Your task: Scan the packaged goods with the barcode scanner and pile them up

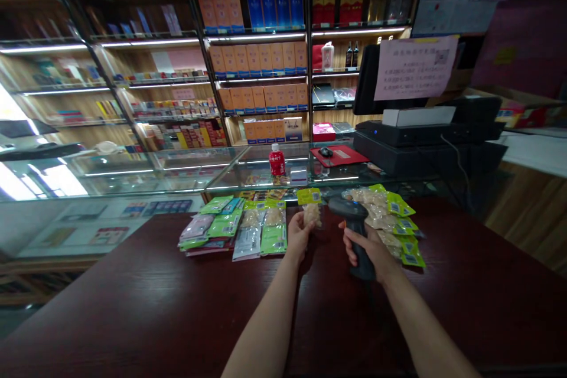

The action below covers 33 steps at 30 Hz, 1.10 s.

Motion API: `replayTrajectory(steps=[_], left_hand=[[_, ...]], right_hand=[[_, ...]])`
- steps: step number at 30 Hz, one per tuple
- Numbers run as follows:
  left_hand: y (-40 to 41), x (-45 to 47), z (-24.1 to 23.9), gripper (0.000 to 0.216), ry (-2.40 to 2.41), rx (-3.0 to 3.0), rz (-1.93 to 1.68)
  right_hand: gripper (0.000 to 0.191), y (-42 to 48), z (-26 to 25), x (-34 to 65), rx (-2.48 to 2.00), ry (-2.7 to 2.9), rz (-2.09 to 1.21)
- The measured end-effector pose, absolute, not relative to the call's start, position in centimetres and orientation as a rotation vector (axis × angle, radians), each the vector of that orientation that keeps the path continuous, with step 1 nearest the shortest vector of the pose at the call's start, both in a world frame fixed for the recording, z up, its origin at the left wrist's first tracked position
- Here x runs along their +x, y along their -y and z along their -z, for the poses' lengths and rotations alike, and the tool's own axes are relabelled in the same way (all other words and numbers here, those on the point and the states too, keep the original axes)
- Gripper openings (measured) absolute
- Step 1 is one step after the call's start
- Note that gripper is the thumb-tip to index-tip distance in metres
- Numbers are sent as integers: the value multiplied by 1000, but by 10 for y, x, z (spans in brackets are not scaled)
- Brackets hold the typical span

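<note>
My left hand [299, 235] pinches the edge of a small snack packet [312, 211] with a yellow-green top and a clear window showing pale contents. In my right hand [371, 251] is a dark barcode scanner [359, 236], my fingers wrapped round its handle and its head turned toward the packet. Left of my left hand, several green and silver packets [260, 237] lie in rows beside a stack of mixed packets [213, 224]. Behind the scanner, to the right, lies a pile of similar yellow-green packets [390, 218], partly hidden by the scanner and my right hand.
The dark red-brown table [186, 307] meets a glass display counter [177, 168]. A red bottle [277, 160] stands on the glass, near a computer mouse [326, 152] on a red mat [349, 156]. A monitor [367, 80] and black cash drawer [420, 153] are at the right.
</note>
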<state>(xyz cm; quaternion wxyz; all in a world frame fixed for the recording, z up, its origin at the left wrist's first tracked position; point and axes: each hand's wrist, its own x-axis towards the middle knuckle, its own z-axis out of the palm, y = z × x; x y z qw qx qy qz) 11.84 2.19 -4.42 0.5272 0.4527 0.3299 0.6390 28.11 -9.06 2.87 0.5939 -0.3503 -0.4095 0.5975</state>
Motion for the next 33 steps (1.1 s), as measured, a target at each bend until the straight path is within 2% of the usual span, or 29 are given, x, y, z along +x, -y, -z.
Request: replayTrajectory(steps=[14,29,33], left_hand=[[-25,121,46,48,-839,1186,-1464],[-19,123,45,44,-889,1255,-1527],[-14,122,36,49,-967,1330,-1584]], right_hand=[[29,102,-27,298,-757,927,-1371],[32,98,-20,301,-751,869,-1400],[32,97,-18,301,-771,865,-1384]])
